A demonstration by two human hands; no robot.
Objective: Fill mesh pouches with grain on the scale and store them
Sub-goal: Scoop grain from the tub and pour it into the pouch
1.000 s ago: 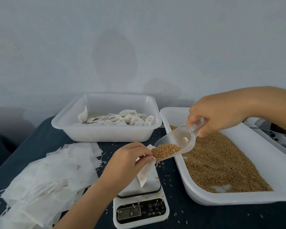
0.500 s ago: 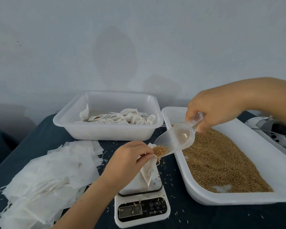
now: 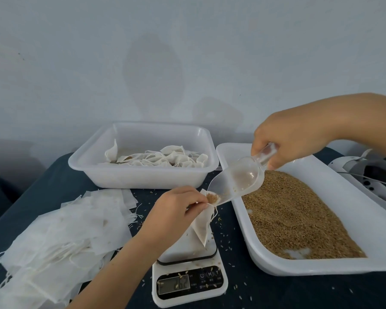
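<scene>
Far left, on the dark cloth-covered table (image 3: 54, 175): a loose heap of empty pouches (image 3: 60, 237), flat, white, drawstrings trailing off the near edge.

Behind it, toward the wall: a white tub (image 3: 143, 175) with filled pouches (image 3: 161, 159) lying in its bottom, tops bunched.

Centre: left hand (image 3: 172, 215) raised over the scale (image 3: 188, 275), fingers and thumb curled, pinching the mouth of a pouch (image 3: 203, 226) and keeping it open. The pouch hangs down with its lower corner on or just above the weighing plate (contact not clear). A small clump of grain shows at the pouch mouth. Scale display lit, digits unreadable. Stray grains lie on the scale face and on the cloth around it.

Right of centre: a clear plastic scoop (image 3: 239, 177), tilted down to the left, lip touching the pouch mouth. Bowl nearly empty, a few grains clinging inside. Right hand (image 3: 292, 141) grips the scoop handle from above, fingers wrapped round it.

Right: long white tray (image 3: 343, 264), holding a bed of brown grain (image 3: 294, 217), a bare patch of tray showing near the front.

Far right edge: a white device (image 3: 370, 175), partly cut off, kind not clear.
</scene>
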